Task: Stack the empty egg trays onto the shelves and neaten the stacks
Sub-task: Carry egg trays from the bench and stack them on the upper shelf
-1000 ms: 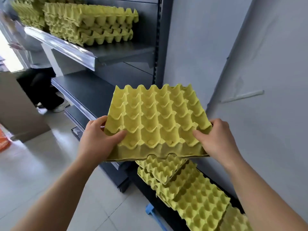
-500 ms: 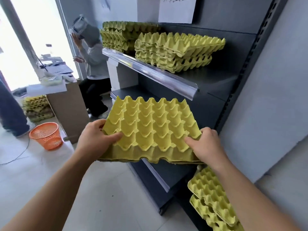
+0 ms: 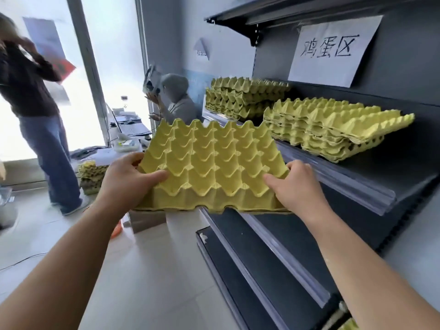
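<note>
Now, yellow moulded-pulp egg tray [image 3: 214,167] held aloft.
Left hand [image 3: 126,184], right hand [image 3: 300,189] grip its near corners; perhaps two nested.

Yellow egg tray [image 3: 214,167] empty, cups up, roughly level, held in air before dark shelf [image 3: 371,186]. Near stack [image 3: 333,132] on shelf, top trays skewed; far stack [image 3: 240,96] beyond it.

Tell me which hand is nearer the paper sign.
Right. The right hand holds the tray below and left of the sign; the left hand holds it farther left.
</note>
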The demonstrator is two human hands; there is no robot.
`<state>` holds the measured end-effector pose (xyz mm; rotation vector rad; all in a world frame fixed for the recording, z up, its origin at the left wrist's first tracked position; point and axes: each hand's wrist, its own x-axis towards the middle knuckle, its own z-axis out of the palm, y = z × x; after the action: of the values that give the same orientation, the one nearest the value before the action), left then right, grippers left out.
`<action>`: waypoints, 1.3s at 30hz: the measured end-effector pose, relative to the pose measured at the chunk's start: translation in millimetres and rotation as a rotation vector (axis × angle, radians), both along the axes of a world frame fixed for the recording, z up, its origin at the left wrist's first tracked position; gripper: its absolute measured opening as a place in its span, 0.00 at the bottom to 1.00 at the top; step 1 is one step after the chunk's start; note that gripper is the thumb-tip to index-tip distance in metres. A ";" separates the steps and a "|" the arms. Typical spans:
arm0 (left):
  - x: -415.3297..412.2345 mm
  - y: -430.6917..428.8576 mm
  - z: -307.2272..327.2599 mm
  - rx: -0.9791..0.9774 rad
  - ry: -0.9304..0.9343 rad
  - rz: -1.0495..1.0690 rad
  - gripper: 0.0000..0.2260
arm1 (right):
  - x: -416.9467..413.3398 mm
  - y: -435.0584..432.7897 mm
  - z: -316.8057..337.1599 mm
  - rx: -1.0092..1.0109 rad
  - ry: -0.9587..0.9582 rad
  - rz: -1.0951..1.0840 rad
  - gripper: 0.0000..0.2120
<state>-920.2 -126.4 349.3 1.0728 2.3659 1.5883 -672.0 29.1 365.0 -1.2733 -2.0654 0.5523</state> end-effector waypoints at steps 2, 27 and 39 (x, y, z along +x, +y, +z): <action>-11.7 19.2 15.2 0.036 -0.005 -0.028 0.14 | -2.6 10.8 18.5 0.063 0.030 -0.010 0.19; -14.6 366.3 111.6 0.208 -0.066 -0.714 0.41 | 37.1 190.6 126.9 0.298 0.052 -0.562 0.28; -4.8 465.4 107.8 0.162 -0.072 -0.985 0.49 | 29.1 221.7 111.7 0.174 0.000 -0.879 0.29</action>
<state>-925.0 339.0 457.0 1.7655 1.2624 1.3536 -642.9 250.9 476.7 -1.8650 -1.3050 -0.0330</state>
